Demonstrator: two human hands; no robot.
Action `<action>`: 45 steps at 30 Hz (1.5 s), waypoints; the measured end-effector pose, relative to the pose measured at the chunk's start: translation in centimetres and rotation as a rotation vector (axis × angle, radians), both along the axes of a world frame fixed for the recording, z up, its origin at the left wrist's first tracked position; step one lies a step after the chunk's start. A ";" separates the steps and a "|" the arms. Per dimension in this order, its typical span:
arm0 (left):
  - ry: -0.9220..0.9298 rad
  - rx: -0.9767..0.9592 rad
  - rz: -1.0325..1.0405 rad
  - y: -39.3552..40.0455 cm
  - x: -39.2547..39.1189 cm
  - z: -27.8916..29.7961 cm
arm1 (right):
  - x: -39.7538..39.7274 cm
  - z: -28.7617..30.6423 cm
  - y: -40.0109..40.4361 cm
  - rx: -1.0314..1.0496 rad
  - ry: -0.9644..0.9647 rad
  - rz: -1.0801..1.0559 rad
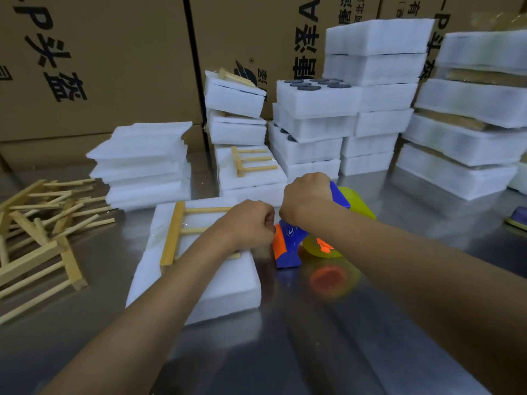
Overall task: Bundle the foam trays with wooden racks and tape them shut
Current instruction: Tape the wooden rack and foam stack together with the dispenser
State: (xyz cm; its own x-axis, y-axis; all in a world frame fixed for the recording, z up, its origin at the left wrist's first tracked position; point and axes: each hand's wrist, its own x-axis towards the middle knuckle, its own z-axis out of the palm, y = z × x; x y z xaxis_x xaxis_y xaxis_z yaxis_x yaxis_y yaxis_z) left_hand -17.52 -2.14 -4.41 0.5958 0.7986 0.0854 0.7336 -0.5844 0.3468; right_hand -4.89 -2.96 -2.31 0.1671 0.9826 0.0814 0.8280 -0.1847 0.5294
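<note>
A white foam tray (228, 286) lies in front of me on the steel table, with a wooden rack (174, 232) flat on top of it. My left hand (248, 223) rests on the tray's right edge with its fingers curled, pinching something small that I cannot make out beside the dispenser's orange end. My right hand (308, 195) grips the blue handle of a tape dispenser (291, 246) holding a yellow-tinted tape roll (356, 206), just right of the tray.
Loose wooden racks (42, 223) lie piled at the left. Flat foam sheets (142, 163) are stacked behind the tray. Taped bundles (248, 169) and tall foam stacks (376, 95) stand at the back and right, in front of cardboard boxes (99, 67).
</note>
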 end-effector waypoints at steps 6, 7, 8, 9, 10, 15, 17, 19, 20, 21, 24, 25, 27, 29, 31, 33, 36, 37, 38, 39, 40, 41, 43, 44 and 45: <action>-0.244 -0.126 0.045 0.1 -0.3 0.6 | 0.2 0.3 -0.7 0.052 0.075 0.026; -0.303 -0.159 0.062 0.2 -0.4 0.7 | 0.3 0.3 -1.1 0.095 0.093 0.047; -0.346 -0.182 0.075 0.2 -0.5 0.8 | 0.6 0.4 -1.7 0.146 0.119 0.065; -0.373 -0.194 0.086 0.1 -0.5 0.9 | 0.9 0.4 -2.4 0.197 0.142 0.084; -0.393 -0.199 0.094 0.1 -0.5 0.9 | 1.3 0.4 -3.2 0.248 0.148 0.115; -0.462 -0.194 0.101 -0.2 -0.5 0.8 | 4.0 -2.0 -8.2 0.738 0.287 0.224; -0.478 -0.195 0.110 -0.2 -0.4 0.8 | 5.8 -3.9 -9.6 0.791 0.290 0.197; -0.468 -0.204 0.111 -0.3 -0.3 0.6 | 7.3 -5.6 -10.5 0.833 0.295 0.206; -0.455 -0.207 0.107 -0.4 -0.3 0.5 | 7.9 -6.2 -10.9 0.848 0.309 0.217; -0.439 -0.204 0.101 -0.4 -0.4 0.4 | 8.4 -6.7 -11.1 0.871 0.322 0.239; -0.370 -0.173 0.087 -0.5 -0.4 0.3 | 9.7 -7.3 -11.0 0.904 0.385 0.259; -0.339 -0.159 0.084 -0.6 -0.4 0.2 | 10.0 -7.1 -10.8 0.888 0.415 0.254; -0.274 -0.130 0.078 -0.6 -0.4 0.2 | 10.5 -6.6 -10.6 0.852 0.498 0.239; -0.210 -0.101 0.070 -0.6 -0.3 0.2 | 10.6 -6.0 -10.7 0.857 0.599 0.202; -0.141 -0.063 0.068 -0.6 -0.2 0.2 | 9.8 -5.8 -11.4 0.910 0.643 0.223; -0.048 -0.006 0.064 -0.5 0.0 0.0 | 8.2 -5.7 -12.5 0.950 0.621 0.312; 0.109 0.055 0.044 -0.6 0.2 -0.1 | 5.1 -6.0 -14.1 0.933 0.638 0.466; 0.153 0.064 0.041 -0.6 0.2 -0.1 | 4.0 -6.1 -14.5 0.903 0.647 0.508; 0.191 0.069 0.043 -0.6 0.2 -0.1 | 3.1 -6.3 -14.9 0.864 0.654 0.543; 0.221 0.076 0.042 -0.7 0.3 0.0 | 2.4 -6.5 -15.2 0.813 0.663 0.570; 0.256 0.091 0.031 -0.7 0.3 0.1 | 1.8 -6.8 -15.3 0.749 0.680 0.588; 0.298 0.116 0.016 -0.7 0.4 0.1 | 1.3 -7.0 -15.4 0.679 0.709 0.593; 0.368 0.167 0.005 -0.7 0.5 0.1 | 0.4 -7.4 -15.4 0.550 0.812 0.565; 0.383 0.175 0.006 -0.8 0.5 0.1 | 0.0 -7.8 -15.2 0.506 0.902 0.531; 0.382 0.171 0.007 -0.8 0.5 0.2 | -0.4 -8.1 -14.9 0.481 1.020 0.486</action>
